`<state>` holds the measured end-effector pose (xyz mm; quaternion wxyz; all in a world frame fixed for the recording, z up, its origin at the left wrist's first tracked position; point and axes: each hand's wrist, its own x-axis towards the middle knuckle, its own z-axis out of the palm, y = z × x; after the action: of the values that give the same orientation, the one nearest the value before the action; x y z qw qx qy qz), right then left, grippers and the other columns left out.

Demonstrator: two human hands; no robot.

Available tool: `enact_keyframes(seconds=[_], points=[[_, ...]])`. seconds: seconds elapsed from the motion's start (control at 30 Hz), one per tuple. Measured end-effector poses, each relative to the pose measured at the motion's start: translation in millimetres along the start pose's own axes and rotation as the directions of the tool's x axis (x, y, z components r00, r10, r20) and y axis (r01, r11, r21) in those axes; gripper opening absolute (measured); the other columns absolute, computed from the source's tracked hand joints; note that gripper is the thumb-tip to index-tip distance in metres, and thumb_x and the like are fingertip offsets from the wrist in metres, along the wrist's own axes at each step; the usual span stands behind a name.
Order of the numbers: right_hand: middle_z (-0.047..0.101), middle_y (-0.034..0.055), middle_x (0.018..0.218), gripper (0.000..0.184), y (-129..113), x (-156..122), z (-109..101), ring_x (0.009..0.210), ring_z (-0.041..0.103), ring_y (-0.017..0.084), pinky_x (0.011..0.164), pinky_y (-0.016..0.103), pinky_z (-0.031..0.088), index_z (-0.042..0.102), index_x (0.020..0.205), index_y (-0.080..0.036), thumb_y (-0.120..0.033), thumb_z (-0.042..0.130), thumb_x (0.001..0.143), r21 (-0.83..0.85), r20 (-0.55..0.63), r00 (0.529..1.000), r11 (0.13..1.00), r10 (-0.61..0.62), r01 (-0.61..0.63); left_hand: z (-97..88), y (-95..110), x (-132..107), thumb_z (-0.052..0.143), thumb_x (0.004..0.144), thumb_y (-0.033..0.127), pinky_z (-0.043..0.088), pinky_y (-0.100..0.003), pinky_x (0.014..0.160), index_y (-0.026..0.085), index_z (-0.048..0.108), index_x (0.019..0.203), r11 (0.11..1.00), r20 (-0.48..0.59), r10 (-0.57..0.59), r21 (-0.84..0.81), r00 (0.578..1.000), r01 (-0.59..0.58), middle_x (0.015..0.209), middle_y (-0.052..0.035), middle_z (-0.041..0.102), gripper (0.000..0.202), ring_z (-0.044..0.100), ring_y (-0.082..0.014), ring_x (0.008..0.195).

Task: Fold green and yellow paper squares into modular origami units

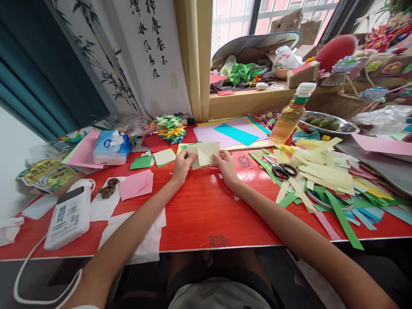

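Note:
Between my hands, just above the red table, are small cream paper pieces. My left hand (183, 166) pinches one partly covered piece by its edge. My right hand (226, 166) grips the right edge of a cream paper square (208, 153), which overlaps the left one in front. A bit of green shows behind my left fingers. To the left lie a cream square (165, 157) with green under it and a green paper piece (141, 162). Farther left are pink paper squares (137, 184). A folded-paper stack in green, white and yellow (170, 128) stands behind them.
Black-handled scissors (284, 170) lie beside a heap of paper strips (331, 171) on the right. An oil-coloured bottle (291, 116) stands behind. Large coloured sheets (212, 132) lie at the back. A tissue pack (111, 148) and a white power bank (69, 216) with a cable are left.

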<state>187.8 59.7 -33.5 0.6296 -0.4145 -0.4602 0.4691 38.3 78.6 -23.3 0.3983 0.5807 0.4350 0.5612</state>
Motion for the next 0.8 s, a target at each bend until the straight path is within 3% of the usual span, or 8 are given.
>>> enact_keyframes(seconds=[0.53,0.8], points=[[0.058,0.0045,0.092,0.018,0.9,0.9,-1.2,0.074,0.058,0.014,0.058,0.027,0.053,0.046,0.087,-0.018,-0.032,0.050,0.075,0.003,-0.024,1.000,1.000,0.010,-0.010,1.2,4.1,-3.3,0.059,0.072,0.038,0.040,-0.020,0.059,0.016,0.055,0.071,0.997,0.042,0.033,-0.067,0.999,-0.030,0.064,0.0023,0.047,0.022,0.047,-0.0107,0.065],[0.058,0.0039,0.090,0.018,2.0,2.3,-2.7,0.062,0.057,0.012,0.055,0.027,0.052,0.047,0.086,-0.018,-0.032,0.052,0.075,0.023,-0.021,0.999,0.999,0.026,-0.025,2.3,6.3,-4.6,0.060,0.071,0.042,0.038,-0.018,0.056,0.016,0.057,0.073,0.992,0.081,0.022,-0.124,0.996,-0.012,0.066,0.0021,0.049,0.026,0.044,-0.0090,0.061]])
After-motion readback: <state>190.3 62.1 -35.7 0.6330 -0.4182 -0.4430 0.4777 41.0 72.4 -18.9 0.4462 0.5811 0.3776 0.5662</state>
